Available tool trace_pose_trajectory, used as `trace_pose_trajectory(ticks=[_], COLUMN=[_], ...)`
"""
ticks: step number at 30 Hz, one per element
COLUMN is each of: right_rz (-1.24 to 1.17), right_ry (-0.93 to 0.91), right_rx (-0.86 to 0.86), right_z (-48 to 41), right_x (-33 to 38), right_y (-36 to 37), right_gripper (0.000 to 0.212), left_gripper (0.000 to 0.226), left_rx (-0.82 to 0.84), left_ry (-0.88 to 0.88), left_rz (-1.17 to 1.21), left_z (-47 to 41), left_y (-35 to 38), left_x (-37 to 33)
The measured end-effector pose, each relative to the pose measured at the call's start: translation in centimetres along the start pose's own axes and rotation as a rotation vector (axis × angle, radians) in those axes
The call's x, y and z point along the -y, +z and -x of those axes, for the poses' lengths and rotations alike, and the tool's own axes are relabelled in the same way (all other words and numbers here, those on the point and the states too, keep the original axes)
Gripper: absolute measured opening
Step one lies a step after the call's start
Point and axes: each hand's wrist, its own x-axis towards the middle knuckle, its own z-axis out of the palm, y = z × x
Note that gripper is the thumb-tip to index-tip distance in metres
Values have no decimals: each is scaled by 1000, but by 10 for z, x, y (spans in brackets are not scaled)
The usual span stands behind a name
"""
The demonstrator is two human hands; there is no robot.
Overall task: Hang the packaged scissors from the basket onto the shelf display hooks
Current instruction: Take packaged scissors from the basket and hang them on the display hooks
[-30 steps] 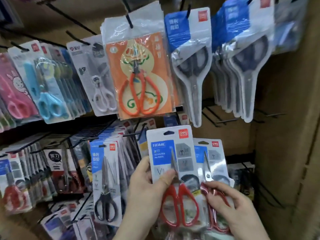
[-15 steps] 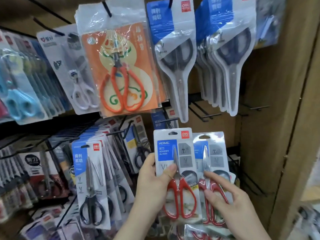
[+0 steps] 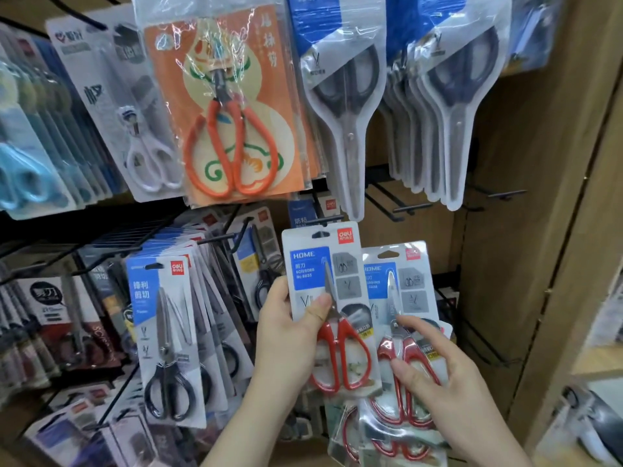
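Below bare hook [image 3: 328, 218], left hand [image 3: 286, 335], scissors pack [image 3: 332, 298] upright, blades up

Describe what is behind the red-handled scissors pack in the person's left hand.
Behind this pack, at its right edge, sits a second red-handled pack, held by the right hand. Above its top, a black hook and blue-labelled pack show. The shelf directly behind is covered.

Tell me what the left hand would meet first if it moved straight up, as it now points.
Probably the black wire hook just above the white-and-blue card pack of red-handled scissors in the left hand; depth is unclear.
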Motion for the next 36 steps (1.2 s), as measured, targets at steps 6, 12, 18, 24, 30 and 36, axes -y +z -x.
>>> trace_pose_trajectory(ticks=[6, 12, 18, 24, 30, 36], right_rz=[9, -79, -200, -318, -459, -561], right_ry=[4, 20, 70, 154, 201, 291], right_rx=[-16, -55, 37, 64, -72, -136], right_z=[5, 5, -1, -5, -2, -3], right_x=[2, 5, 4, -4, -7, -6], right_y=[-9, -20, -17, -5, 7, 14], right_gripper=[68, 85, 88, 86, 72, 51], left_gripper=[18, 16, 50, 21, 45, 44], left_rx=[-3, -68, -123, 195, 427, 168], left_ry=[-35, -122, -173, -196, -272, -383], left_rz=[-77, -126, -374, -153, 50, 143], left_z=[-8, -66, -100, 18, 68, 73], left_y=[3, 18, 22, 5, -8, -18], left_x=[-1, 18, 30, 28, 33, 39])
